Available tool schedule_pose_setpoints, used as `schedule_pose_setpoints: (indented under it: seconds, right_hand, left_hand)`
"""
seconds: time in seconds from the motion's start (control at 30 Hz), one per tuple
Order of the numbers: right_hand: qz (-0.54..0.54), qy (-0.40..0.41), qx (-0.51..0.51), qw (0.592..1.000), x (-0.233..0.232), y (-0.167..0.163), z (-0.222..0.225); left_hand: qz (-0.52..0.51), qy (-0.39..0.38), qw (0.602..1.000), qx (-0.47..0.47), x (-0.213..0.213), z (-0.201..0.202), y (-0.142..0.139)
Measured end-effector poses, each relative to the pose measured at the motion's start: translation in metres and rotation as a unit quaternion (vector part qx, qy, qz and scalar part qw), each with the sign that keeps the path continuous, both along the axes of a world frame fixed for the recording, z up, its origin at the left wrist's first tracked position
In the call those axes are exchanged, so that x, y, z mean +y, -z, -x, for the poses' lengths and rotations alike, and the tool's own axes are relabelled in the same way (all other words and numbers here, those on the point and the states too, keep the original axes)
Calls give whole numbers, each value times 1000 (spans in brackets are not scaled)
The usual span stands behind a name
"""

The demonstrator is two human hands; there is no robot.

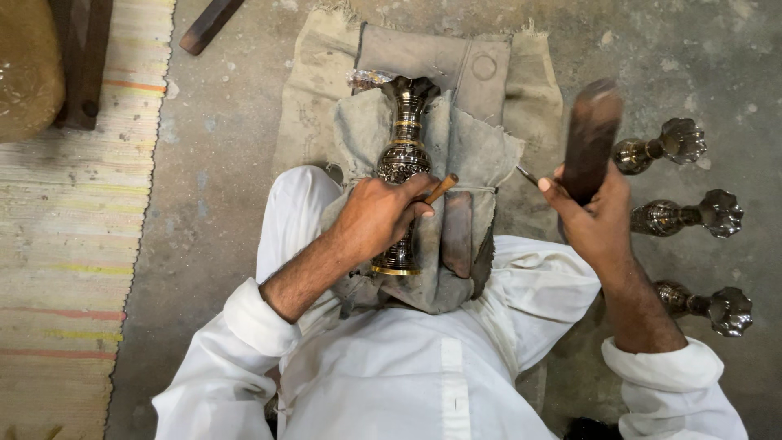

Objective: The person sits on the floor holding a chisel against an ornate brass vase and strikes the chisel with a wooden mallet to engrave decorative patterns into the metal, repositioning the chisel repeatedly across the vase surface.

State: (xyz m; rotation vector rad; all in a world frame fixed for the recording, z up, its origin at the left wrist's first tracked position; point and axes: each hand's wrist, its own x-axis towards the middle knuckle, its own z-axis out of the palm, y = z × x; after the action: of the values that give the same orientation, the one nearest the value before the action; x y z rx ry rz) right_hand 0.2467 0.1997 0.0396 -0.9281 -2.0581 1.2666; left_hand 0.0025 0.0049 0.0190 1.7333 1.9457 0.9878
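Note:
An engraved brass vase (403, 155) lies on a grey cloth (481, 155) across my lap, its mouth pointing away from me. My left hand (376, 216) rests on the vase's lower body and grips a thin chisel with a wooden end (441, 188). To the right of the vase, my right hand (599, 220) is raised and holds a dark wooden mallet (590, 134), blurred. A thin metal tool (526, 175) sticks out beside that hand.
Three similar brass vases (660, 149) (688, 215) (705, 303) lie on the concrete floor (220, 204) at the right. A striped woven mat (69, 244) covers the left side. Dark wooden furniture legs (81, 57) and a wooden stick (208, 24) are at the top left.

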Motion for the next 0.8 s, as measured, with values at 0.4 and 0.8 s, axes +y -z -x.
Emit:
schedule_pose_setpoints:
  seconds: [0.4, 0.8]
  right_hand:
    - [0, 32, -29, 999, -3, -3, 9]
    - [-250, -57, -231, 938, -6, -29, 21]
  left_hand:
    - [-17, 4, 1000, -6, -4, 3, 3]
    - [-23, 7, 1000, -14, -8, 7, 4]
